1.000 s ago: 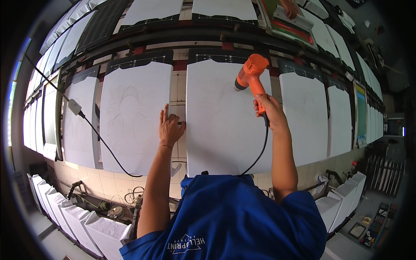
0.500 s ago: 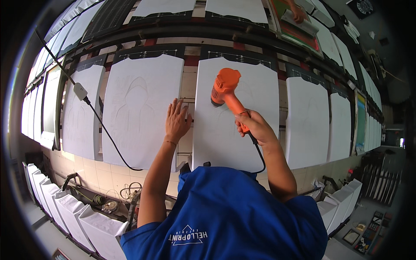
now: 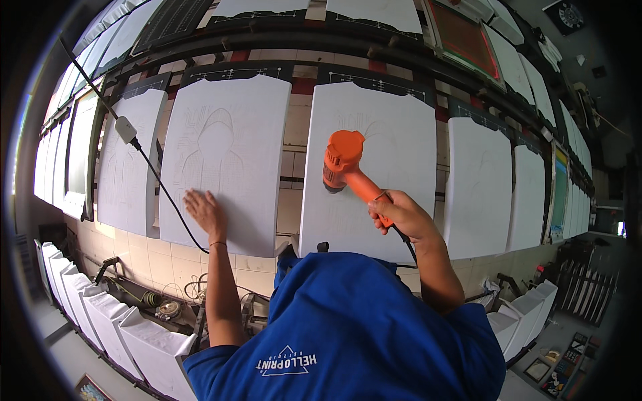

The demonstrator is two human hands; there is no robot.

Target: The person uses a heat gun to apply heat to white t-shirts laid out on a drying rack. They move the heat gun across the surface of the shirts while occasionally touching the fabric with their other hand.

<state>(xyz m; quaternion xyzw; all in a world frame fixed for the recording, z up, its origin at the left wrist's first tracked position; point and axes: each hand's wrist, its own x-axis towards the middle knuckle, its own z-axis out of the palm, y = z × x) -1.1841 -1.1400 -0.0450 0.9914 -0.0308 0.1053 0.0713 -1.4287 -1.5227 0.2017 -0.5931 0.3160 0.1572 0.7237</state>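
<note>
My right hand (image 3: 402, 215) is closed round the handle of an orange heat gun (image 3: 345, 159), with its dark nozzle pointing down at a white shirt (image 3: 334, 234) stretched over a board. Pale printed lines show on that shirt, partly hidden by the tool. My left hand (image 3: 208, 215), fingers spread, lies over the lower part of a second white shirt (image 3: 257, 167) to the left. This one bears a faint hooded-figure outline. A black cable (image 3: 157, 177) with a pale inline box (image 3: 125, 129) crosses in front of the left shirt.
More shirt-covered boards stand to the left (image 3: 127, 174) and right (image 3: 478, 187). Behind them runs a dark metal rail (image 3: 294, 45), with a red-framed screen (image 3: 461, 37) at the far right. Hanging white shirts (image 3: 154, 344), coiled hoses and tiled floor (image 3: 144, 260) lie nearer me.
My left hand has moved left and down from the shirt's right edge onto its front. The heat gun has shifted lower. A co-worker's hand at the far screen is gone from view.
</note>
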